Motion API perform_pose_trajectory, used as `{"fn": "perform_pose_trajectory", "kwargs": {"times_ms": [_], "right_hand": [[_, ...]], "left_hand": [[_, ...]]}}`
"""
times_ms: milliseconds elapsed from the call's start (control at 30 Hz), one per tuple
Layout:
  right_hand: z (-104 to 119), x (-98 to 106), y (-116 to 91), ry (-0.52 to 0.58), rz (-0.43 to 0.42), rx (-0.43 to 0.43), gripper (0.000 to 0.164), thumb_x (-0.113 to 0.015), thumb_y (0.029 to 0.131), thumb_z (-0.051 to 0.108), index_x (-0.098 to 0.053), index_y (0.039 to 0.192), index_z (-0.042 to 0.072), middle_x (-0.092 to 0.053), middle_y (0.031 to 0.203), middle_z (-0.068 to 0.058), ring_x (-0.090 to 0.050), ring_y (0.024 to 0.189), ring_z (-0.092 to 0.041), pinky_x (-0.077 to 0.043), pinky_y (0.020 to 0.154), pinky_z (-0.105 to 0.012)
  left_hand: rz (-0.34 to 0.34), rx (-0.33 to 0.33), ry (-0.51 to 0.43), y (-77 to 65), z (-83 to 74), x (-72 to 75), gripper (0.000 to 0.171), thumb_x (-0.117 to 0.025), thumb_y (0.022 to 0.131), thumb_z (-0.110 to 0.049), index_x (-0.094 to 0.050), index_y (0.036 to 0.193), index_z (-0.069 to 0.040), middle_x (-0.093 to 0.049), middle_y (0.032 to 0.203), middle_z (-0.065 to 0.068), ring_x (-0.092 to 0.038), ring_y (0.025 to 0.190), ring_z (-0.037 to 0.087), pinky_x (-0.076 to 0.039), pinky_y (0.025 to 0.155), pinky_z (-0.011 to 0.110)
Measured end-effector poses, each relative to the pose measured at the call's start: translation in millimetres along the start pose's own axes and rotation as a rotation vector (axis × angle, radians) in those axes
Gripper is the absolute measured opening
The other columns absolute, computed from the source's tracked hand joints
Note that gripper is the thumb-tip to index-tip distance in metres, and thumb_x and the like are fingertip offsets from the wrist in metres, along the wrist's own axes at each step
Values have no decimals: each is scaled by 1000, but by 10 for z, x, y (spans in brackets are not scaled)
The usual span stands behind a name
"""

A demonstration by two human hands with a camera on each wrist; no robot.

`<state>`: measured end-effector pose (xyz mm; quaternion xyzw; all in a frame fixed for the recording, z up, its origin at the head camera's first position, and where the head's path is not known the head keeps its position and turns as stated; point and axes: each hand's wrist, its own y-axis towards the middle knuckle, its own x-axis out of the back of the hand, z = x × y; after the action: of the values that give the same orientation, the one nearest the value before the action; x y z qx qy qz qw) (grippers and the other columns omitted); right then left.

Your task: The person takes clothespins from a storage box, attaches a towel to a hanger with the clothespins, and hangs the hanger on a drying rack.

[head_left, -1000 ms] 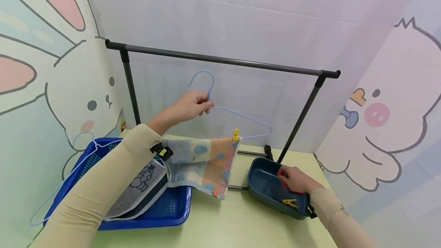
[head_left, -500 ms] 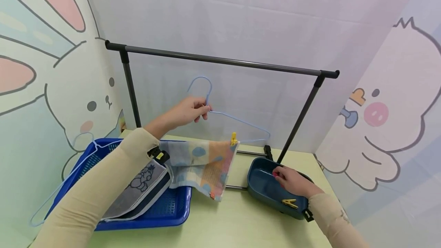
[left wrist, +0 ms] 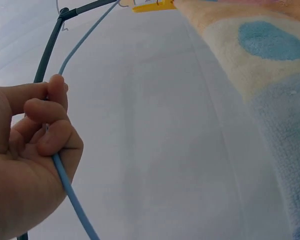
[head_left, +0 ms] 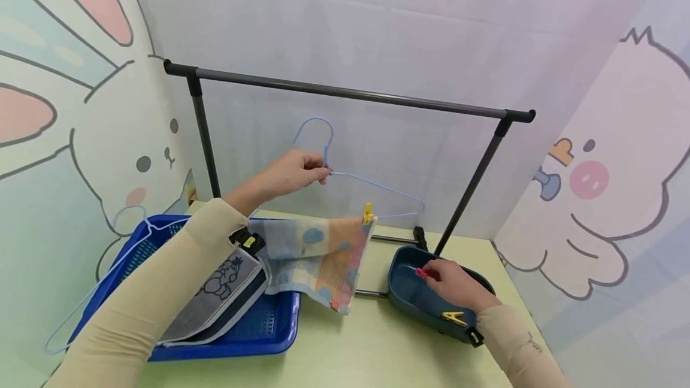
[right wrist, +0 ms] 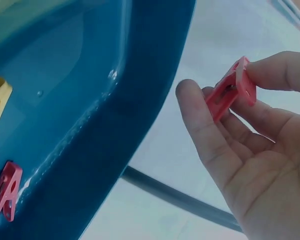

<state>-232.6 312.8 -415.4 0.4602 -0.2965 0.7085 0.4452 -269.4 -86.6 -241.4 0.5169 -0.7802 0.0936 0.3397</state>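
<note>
My left hand point(head_left: 299, 175) grips a light blue hanger point(head_left: 317, 118) at its neck, in front of the rack. A patterned towel point(head_left: 312, 250) hangs from the hanger's lower bar, with a yellow clothespin point(head_left: 368, 213) at its right top corner. Over a dark blue basin point(head_left: 404, 280), my right hand point(head_left: 458, 285) pinches a red clothespin point(right wrist: 222, 97) between thumb and fingers. Inside the basin lie a yellow clothespin point(head_left: 454, 317) and, in the right wrist view, another red clothespin point(right wrist: 7, 192). The sleeve hides part of the towel's left end.
A black clothes rack point(head_left: 345, 93) spans the table behind the hands. On the left stands a blue basket point(head_left: 291, 334) with grey cloth point(head_left: 221, 286) in it. A second light blue hanger point(head_left: 81, 304) leans over its left side.
My right hand has shifted left over the basin, and the red clothespin now sticks out of its fingertips. My left hand, with hanger and towel, has dropped slightly.
</note>
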Motion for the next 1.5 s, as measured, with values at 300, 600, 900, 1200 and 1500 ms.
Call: {"fn": "perform_pose_trajectory", "kwargs": {"times_ms": [300,600,900,1200,1500], "right_hand": [[135,16,-6,1,-34,90,14,-63,91,15,-64,105,17,-58,91,11,-53,75,-6,-48,69,-27],[296,71,15,-14,-57,254,21,-60,94,17,-61,115,20,-58,99,12,-54,82,-3,-49,73,-29],[421,65,52,77,-31,185,24,-61,93,19,-63,115,9,-61,97,6,-58,78,-3,-50,70,-26],[559,59,84,32,-46,287,18,-62,93,20,-63,111,22,-54,95,14,-51,74,-4,-47,64,-24],[796,88,148,99,-107,325,21,-67,89,28,-65,107,16,-61,93,12,-57,72,-1,-49,63,-23]], "left_hand": [[10,-26,-67,26,-104,47,22,-51,99,-21,-66,91,-7,-48,64,5,-29,53,18,-25,52,29],[10,-56,-49,56,-234,56,22,-50,100,-22,-65,91,-8,-47,66,8,-29,54,19,-24,51,29],[35,-51,-32,92,-306,38,22,-49,100,-21,-66,93,-8,-52,69,6,-29,53,17,-24,50,27],[41,-51,30,112,-368,65,23,-51,99,-21,-67,90,-7,-57,74,4,-32,51,15,-26,51,27],[89,-23,23,94,-360,66,25,-48,100,-27,-66,95,-9,-53,72,4,-33,51,15,-28,51,27]]}}
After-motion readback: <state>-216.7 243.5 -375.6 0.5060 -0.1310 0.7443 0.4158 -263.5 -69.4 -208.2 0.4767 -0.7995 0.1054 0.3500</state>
